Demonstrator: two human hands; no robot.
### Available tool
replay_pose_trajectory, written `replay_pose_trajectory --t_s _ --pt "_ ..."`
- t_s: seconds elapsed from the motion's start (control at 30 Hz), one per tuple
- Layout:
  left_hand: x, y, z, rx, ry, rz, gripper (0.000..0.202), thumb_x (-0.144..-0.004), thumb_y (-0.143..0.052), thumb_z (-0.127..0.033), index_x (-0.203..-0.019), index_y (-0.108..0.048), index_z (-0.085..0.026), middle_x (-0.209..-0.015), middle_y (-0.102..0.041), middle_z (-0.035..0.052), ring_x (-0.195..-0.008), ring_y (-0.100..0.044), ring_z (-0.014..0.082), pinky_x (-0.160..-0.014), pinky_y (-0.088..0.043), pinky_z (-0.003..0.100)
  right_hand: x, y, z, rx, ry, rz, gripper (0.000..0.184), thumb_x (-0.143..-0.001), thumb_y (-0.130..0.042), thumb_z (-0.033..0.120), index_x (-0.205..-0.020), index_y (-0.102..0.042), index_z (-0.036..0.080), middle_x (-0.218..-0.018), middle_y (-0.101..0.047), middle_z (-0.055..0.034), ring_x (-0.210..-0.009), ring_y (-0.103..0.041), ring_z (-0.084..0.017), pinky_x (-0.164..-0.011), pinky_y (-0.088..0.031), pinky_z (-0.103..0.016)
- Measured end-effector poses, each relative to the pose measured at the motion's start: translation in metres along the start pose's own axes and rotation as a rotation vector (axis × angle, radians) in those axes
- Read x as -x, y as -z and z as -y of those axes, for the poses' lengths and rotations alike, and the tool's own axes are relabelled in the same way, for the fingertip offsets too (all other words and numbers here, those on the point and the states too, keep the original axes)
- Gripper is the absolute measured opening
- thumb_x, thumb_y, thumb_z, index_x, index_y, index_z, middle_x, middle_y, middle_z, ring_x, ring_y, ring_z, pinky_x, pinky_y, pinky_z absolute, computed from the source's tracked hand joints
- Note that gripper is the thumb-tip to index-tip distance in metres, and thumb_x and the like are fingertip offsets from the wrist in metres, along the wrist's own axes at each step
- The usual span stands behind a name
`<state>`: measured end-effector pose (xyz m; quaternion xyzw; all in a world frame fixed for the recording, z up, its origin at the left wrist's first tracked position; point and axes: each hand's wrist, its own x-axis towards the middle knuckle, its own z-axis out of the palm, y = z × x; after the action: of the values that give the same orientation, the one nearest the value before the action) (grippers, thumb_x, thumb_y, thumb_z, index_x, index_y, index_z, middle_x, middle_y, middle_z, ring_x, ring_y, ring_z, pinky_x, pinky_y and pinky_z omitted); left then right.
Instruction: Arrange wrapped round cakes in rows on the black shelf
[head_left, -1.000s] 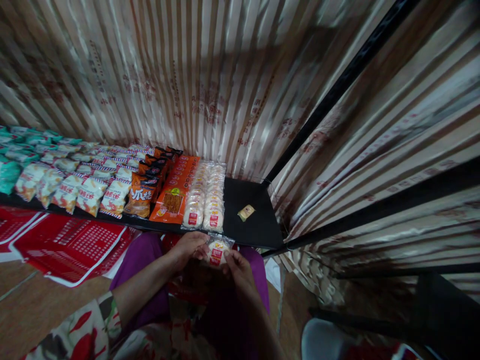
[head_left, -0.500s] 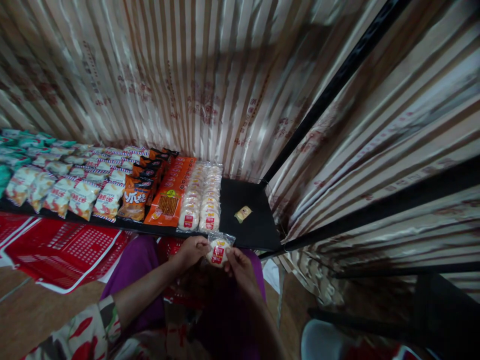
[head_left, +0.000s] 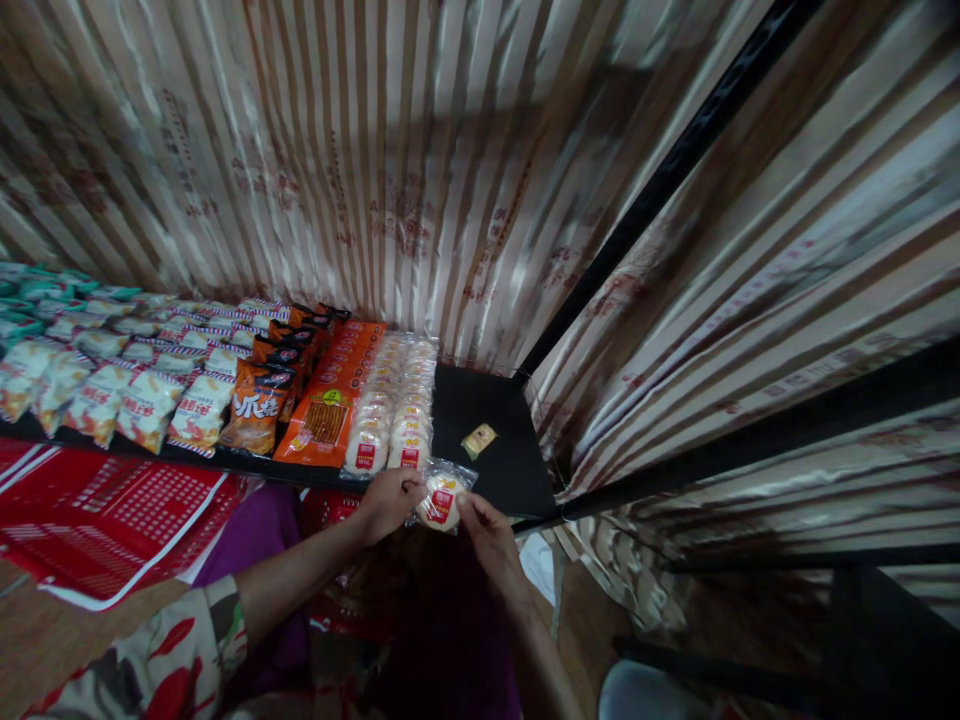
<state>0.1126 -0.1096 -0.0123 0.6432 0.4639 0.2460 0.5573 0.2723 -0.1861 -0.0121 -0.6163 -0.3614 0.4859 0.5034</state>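
Observation:
Between my two hands is a clear packet of round white rice crackers (head_left: 441, 502) with a red label, held at the front edge of the black shelf (head_left: 517, 475). My left hand (head_left: 391, 503) pinches its left side, and my right hand (head_left: 484, 525) grips its right side. Just behind it, two rows of similar rice cracker packets (head_left: 409, 425) stand on the shelf. To their left lies a flat orange snack bag (head_left: 326, 410). A small yellowish packet (head_left: 480, 440) rests on the shelf to the right.
Orange-and-black snack bags (head_left: 255, 405), white snack bags (head_left: 150, 405) and green packets (head_left: 45, 290) fill the shelf's left. A red basket (head_left: 142, 525) is below it. A striped curtain (head_left: 375, 150) hangs behind, and a black post (head_left: 637, 200) rises at the shelf's right end.
The view has shifted slightly, so the shelf goods appear a little lower and further left. The held cracker packet is slightly higher and closer to the shelf rows; both hands still hold it.

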Motion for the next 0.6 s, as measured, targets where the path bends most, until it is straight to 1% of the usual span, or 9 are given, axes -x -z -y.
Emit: replay_pose_trajectory --t_s 0.13,0.27,0.37,0.5,0.6 --pt "-0.005 -0.005 -0.014 0.008 0.018 0.005 0.018 -0.074 -0.048 -0.031 -0.066 -0.054 -0.016 -0.052 -0.045 -0.0051 -0.049 -0.043 0.0095 -0.049 -0.032 0.02 -0.005 0.004 0.001 -0.077 0.0 -0.001 0.041 -0.069 -0.065 0.051 -0.094 -0.067 0.018 -0.085 -0.069 -0.0047 -0.078 -0.061 -0.021 -0.074 -0.047 -0.032" --pt "-0.012 -0.008 -0.026 -0.023 0.038 -0.015 0.018 -0.075 -0.048 -0.029 -0.065 -0.055 -0.016 -0.052 -0.047 -0.0043 -0.052 -0.045 0.0107 -0.051 -0.033 0.021 -0.013 0.008 -0.001 -0.106 -0.007 -0.062 0.044 -0.061 -0.072 0.048 -0.092 -0.066 0.017 -0.082 -0.07 -0.0045 -0.076 -0.063 -0.02 -0.075 -0.048 -0.032" --pt "-0.02 -0.01 -0.03 -0.031 0.034 -0.017 0.016 -0.075 -0.048 -0.027 -0.066 -0.056 -0.016 -0.054 -0.05 -0.0038 -0.055 -0.047 0.0107 -0.053 -0.035 0.021 -0.02 0.012 -0.001 -0.121 -0.007 -0.084 0.044 -0.059 -0.074 0.046 -0.092 -0.066 0.018 -0.084 -0.07 -0.0048 -0.077 -0.063 -0.019 -0.076 -0.049 -0.032" --pt "-0.03 -0.013 -0.032 -0.07 -0.006 -0.029 0.013 -0.076 -0.049 -0.023 -0.068 -0.056 -0.016 -0.055 -0.051 -0.0035 -0.056 -0.048 0.0103 -0.053 -0.034 0.02 -0.028 0.015 0.008 -0.114 0.011 -0.097 0.044 -0.057 -0.074 0.047 -0.09 -0.067 0.018 -0.081 -0.07 -0.0051 -0.073 -0.064 -0.02 -0.076 -0.05 -0.034" --pt "-0.037 -0.015 -0.033 -0.037 0.01 -0.057 0.01 -0.075 -0.05 -0.02 -0.075 -0.058 -0.016 -0.055 -0.053 -0.0036 -0.055 -0.049 0.0102 -0.053 -0.035 0.019 -0.033 0.017 0.015 -0.096 0.028 -0.122 0.046 -0.054 -0.074 0.049 -0.088 -0.068 0.018 -0.078 -0.07 -0.0052 -0.071 -0.064 -0.02 -0.074 -0.05 -0.035"
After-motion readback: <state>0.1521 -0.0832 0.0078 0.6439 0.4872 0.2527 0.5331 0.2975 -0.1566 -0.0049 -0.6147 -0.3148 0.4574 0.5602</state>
